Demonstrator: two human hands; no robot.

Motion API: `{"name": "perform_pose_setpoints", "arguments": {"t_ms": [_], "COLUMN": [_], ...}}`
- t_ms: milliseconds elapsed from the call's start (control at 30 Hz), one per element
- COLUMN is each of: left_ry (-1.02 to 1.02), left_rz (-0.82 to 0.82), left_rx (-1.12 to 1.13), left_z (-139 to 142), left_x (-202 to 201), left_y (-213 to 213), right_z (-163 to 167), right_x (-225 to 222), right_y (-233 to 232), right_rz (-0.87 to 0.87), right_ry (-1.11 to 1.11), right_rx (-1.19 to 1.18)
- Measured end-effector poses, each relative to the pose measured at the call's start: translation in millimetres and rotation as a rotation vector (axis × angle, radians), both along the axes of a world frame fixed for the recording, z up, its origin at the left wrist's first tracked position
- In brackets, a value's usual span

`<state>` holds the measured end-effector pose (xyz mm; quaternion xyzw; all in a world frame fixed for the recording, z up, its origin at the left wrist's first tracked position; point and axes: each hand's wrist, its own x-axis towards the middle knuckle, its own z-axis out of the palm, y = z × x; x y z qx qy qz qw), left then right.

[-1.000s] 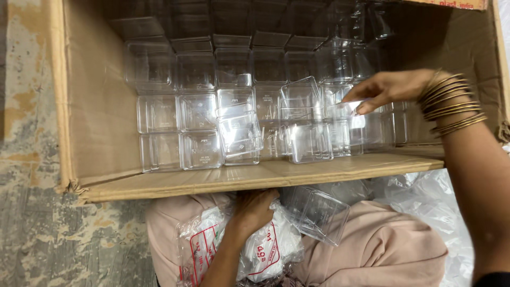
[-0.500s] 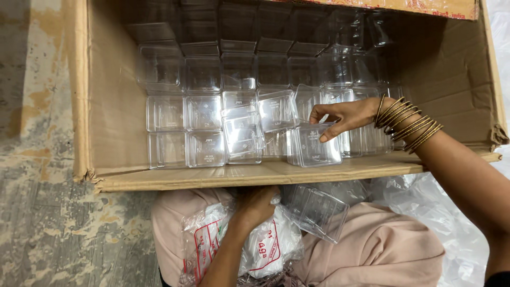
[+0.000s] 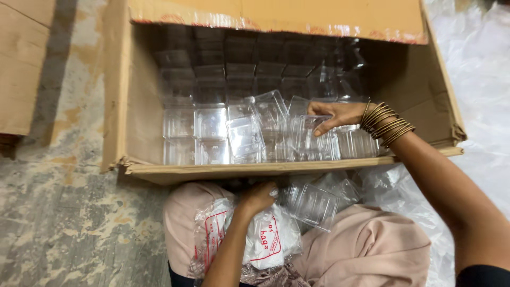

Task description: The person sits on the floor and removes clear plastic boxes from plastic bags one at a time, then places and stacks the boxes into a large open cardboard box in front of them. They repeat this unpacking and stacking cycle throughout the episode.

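A large cardboard carton lies open in front of me, packed with rows of clear plastic boxes. My right hand, with several metal bangles on the wrist, reaches into the carton and its fingers rest on a clear box in the front row. My left hand is down in my lap, closed on a clear plastic bag with red print. A clear plastic container lies on my lap just right of that hand.
The carton's front flap hangs over my knees. Crumpled clear plastic sheeting covers the floor at the right. Worn concrete floor lies at the left, with another cardboard piece at the far left.
My right hand has moved left and down inside the carton onto a front-row clear box. The view has shifted. My left hand stays in my lap on the bag.
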<state>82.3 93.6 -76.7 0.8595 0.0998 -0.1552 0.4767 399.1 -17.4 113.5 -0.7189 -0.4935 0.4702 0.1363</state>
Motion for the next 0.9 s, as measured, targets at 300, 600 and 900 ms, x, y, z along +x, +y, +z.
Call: {"name": "perform_pose_setpoints", "arguments": {"t_ms": [300,600,900], "left_ry": [-0.132,-0.312,-0.511], "left_rz": [0.111,0.377,0.467], "left_rx": [0.012,0.078,0.005], "left_z": [21,76,178], "left_x": [-2,-25,-60], "left_y": [8,-1,-9], "right_z": [104,48,24], "right_x": [-100,-205,-212], "right_y": [-94,-175,-183], "right_rz": [-0.227,-0.494,-0.946], "right_ry": [0.352,0.209,0.435], "right_rx": [0.576,0.208,0.186]}}
